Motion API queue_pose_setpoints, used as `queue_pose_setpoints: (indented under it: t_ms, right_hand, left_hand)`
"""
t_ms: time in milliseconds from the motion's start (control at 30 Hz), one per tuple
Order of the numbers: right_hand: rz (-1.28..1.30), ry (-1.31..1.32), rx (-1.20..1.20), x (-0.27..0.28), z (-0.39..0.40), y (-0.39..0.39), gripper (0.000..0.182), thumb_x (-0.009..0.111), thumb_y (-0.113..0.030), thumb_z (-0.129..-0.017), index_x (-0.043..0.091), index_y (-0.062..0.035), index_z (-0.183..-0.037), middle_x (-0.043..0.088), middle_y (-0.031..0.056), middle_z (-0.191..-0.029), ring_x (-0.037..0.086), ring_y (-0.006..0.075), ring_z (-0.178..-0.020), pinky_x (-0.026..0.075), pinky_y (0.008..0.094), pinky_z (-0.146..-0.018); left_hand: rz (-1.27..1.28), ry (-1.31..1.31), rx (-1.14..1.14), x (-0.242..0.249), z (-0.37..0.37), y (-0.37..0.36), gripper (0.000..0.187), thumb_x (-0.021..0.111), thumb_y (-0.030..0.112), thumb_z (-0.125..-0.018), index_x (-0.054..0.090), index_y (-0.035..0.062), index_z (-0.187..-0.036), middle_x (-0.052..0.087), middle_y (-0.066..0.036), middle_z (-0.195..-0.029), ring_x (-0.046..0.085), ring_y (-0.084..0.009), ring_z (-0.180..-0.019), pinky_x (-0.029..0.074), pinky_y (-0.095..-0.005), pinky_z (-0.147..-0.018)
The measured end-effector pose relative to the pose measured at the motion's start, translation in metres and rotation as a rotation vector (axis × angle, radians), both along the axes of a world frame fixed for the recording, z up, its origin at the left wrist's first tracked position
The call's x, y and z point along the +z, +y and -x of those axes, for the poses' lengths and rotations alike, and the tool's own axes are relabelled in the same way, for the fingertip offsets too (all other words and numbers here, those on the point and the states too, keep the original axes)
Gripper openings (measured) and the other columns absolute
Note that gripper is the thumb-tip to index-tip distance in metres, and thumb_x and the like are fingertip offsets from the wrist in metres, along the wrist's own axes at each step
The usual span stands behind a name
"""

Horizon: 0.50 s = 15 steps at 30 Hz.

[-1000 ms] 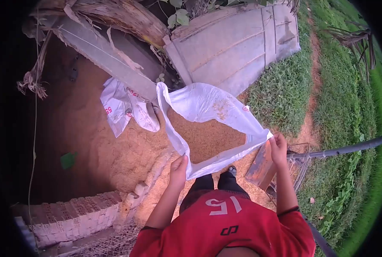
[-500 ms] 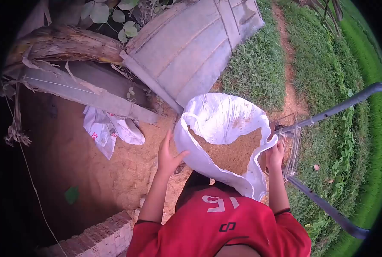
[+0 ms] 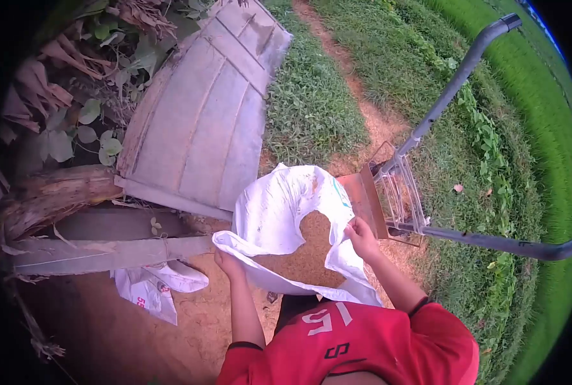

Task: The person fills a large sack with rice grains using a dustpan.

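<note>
The person in the red shirt [image 3: 344, 337] stood close to a big white sack [image 3: 270, 205], which hung open in front of the belly. The right hand [image 3: 361, 237] gripped the sack's right edge, with its fingers closed on the cloth. The left hand [image 3: 228, 263] was at the left corner of the near edge, but its fingers were partly hidden, so I cannot tell if they held tight. Brown, crumbly stuff [image 3: 315, 234] showed in the mouth. The rim was floppy and bent, so it could fold in and make the mouth small. If one hand slipped, that side could drop and some brown stuff could spill. Past the sack's right edge, a metal cart [image 3: 364, 196] was very near, and its hard edge could snag or rip the cloth. Off to the left, another sack [image 3: 146, 292] lay crumpled on the ground [image 3: 206, 321], where feet could trip on it.
</note>
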State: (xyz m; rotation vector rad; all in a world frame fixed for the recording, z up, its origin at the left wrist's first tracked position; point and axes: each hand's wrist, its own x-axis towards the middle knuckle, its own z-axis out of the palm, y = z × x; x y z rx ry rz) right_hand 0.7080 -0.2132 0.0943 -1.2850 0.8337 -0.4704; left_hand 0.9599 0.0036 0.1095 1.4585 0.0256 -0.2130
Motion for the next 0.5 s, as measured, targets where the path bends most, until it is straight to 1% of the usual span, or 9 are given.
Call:
queue_pose_setpoints:
  t_ms: [67, 100, 200, 267, 333, 367, 400, 467, 500]
  right_hand:
    - [0.001, -0.072, -0.064, 0.005, -0.011, 0.004, 0.006, 0.046, -0.006, -0.082, 0.041, -0.0052, -0.078, 0.044, -0.0021, -0.067, 0.043, 0.0043, -0.061, 0.036, 0.0189, -0.055]
    - [0.005, -0.074, -0.093, 0.011, -0.013, 0.001, 0.006, 0.046, -0.006, -0.082, 0.041, -0.0052, -0.078, 0.044, -0.0021, -0.067, 0.043, 0.0043, -0.061, 0.036, 0.0189, -0.055]
    - [0.033, -0.029, -0.423, 0.034, -0.003, -0.012, 0.011, 0.046, -0.01, -0.083, 0.04, -0.0052, -0.075, 0.041, -0.0022, -0.065, 0.04, 0.0037, -0.06, 0.034, 0.0192, -0.053]
    - [0.103, -0.027, -0.521, 0.044, 0.006, -0.021, 0.01, 0.044, -0.01, -0.083, 0.04, -0.0051, -0.075, 0.042, -0.0021, -0.065, 0.04, 0.0039, -0.06, 0.034, 0.0196, -0.053]
    - [0.024, -0.133, -0.629, 0.06, 0.01, -0.035, 0.009, 0.042, -0.009, -0.084, 0.04, -0.0049, -0.075, 0.043, -0.0019, -0.066, 0.04, 0.0042, -0.06, 0.035, 0.0199, -0.053]
    - [-0.025, -0.15, -0.71, 0.071, 0.012, -0.044, 0.011, 0.041, -0.008, -0.084, 0.041, -0.0063, -0.073, 0.044, -0.0022, -0.065, 0.04, 0.0039, -0.057, 0.033, 0.0187, -0.05]
    - [0.061, -0.098, -0.693, 0.071, 0.02, -0.054, 0.012, 0.042, -0.01, -0.085, 0.041, -0.0065, -0.074, 0.045, -0.0019, -0.065, 0.04, 0.0041, -0.056, 0.034, 0.0192, -0.05]
    - [0.056, -0.197, -0.729, 0.075, 0.036, -0.073, 0.01, 0.04, -0.01, -0.085, 0.041, -0.0058, -0.076, 0.046, -0.0018, -0.066, 0.041, 0.0041, -0.058, 0.034, 0.0193, -0.052]
    - [0.029, -0.24, -0.735, 0.087, 0.041, -0.081, 0.01, 0.041, -0.01, -0.085, 0.041, -0.006, -0.076, 0.045, -0.002, -0.066, 0.04, 0.0037, -0.058, 0.033, 0.019, -0.052]
  left_hand:
    - [-0.013, 0.018, 0.023, 0.002, -0.023, 0.02, 0.027, 0.039, 0.024, -0.086, 0.051, -0.0003, -0.089, 0.053, -0.006, -0.083, 0.052, -0.0156, -0.073, 0.043, -0.0282, -0.063]
    - [-0.058, 0.035, -0.038, 0.014, -0.023, 0.016, 0.029, 0.038, 0.024, -0.086, 0.05, -0.0012, -0.093, 0.053, -0.007, -0.086, 0.053, -0.0166, -0.075, 0.043, -0.0282, -0.066]
    - [-0.015, 0.123, -0.04, 0.015, -0.025, 0.003, 0.028, 0.04, 0.026, -0.084, 0.052, 0.0008, -0.088, 0.053, -0.006, -0.083, 0.053, -0.0161, -0.076, 0.043, -0.0305, -0.066]
    - [0.024, 0.147, -0.047, 0.034, -0.016, -0.01, 0.028, 0.041, 0.025, -0.084, 0.052, 0.0, -0.089, 0.053, -0.006, -0.083, 0.053, -0.0165, -0.076, 0.043, -0.03, -0.066]
    - [0.018, 0.113, -0.234, 0.053, -0.008, -0.03, 0.026, 0.041, 0.023, -0.084, 0.052, -0.0002, -0.089, 0.053, -0.006, -0.083, 0.053, -0.0164, -0.075, 0.043, -0.0295, -0.066]
    - [0.013, 0.151, -0.237, 0.067, 0.0, -0.041, 0.022, 0.041, 0.02, -0.083, 0.052, 0.0007, -0.087, 0.053, -0.006, -0.081, 0.053, -0.0156, -0.073, 0.043, -0.0291, -0.065]
    - [0.01, 0.144, -0.243, 0.081, 0.009, -0.051, 0.022, 0.041, 0.02, -0.083, 0.052, 0.0007, -0.087, 0.053, -0.006, -0.081, 0.053, -0.0156, -0.073, 0.043, -0.0291, -0.065]
    - [0.072, 0.147, -0.313, 0.098, 0.026, -0.068, 0.019, 0.042, 0.019, -0.083, 0.051, 0.0017, -0.085, 0.053, -0.005, -0.079, 0.053, -0.0151, -0.071, 0.043, -0.029, -0.063]
    - [0.075, 0.171, -0.257, 0.108, 0.034, -0.081, 0.017, 0.043, 0.017, -0.082, 0.051, 0.0025, -0.084, 0.052, -0.005, -0.077, 0.053, -0.0153, -0.07, 0.044, -0.0298, -0.061]
